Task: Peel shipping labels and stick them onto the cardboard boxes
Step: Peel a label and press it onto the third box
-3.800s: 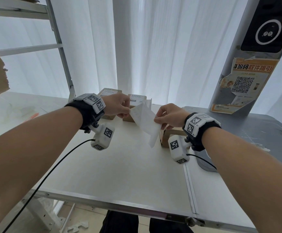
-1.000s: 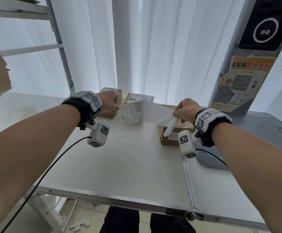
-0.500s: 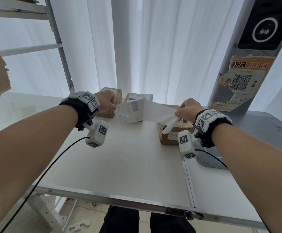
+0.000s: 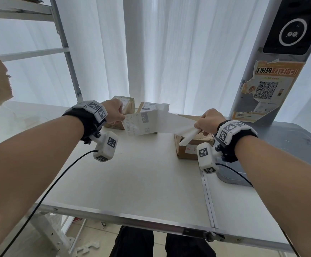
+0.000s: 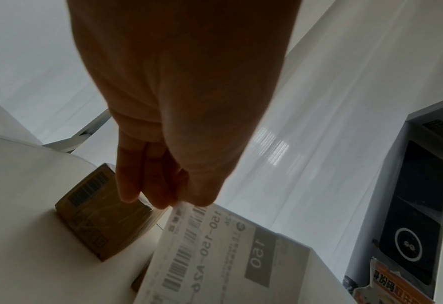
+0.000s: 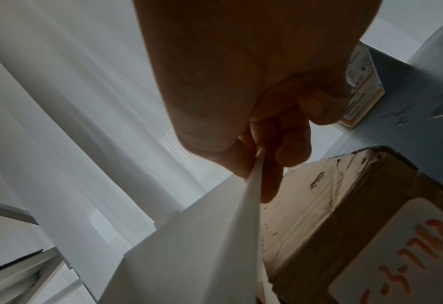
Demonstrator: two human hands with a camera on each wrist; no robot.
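**Label half off its backing above the counter**

The left hand (image 4: 114,113) pinches the printed shipping label (image 4: 139,123); the right hand (image 4: 207,122) pinches the white backing strip (image 4: 176,125). Both are held above the counter (image 4: 141,182), whose far edge carries three cardboard boxes (image 4: 193,145).

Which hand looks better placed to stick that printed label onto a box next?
Probably the left hand: it pinches the printed label itself, near the boxes. The right hand holds only the blank backing paper.
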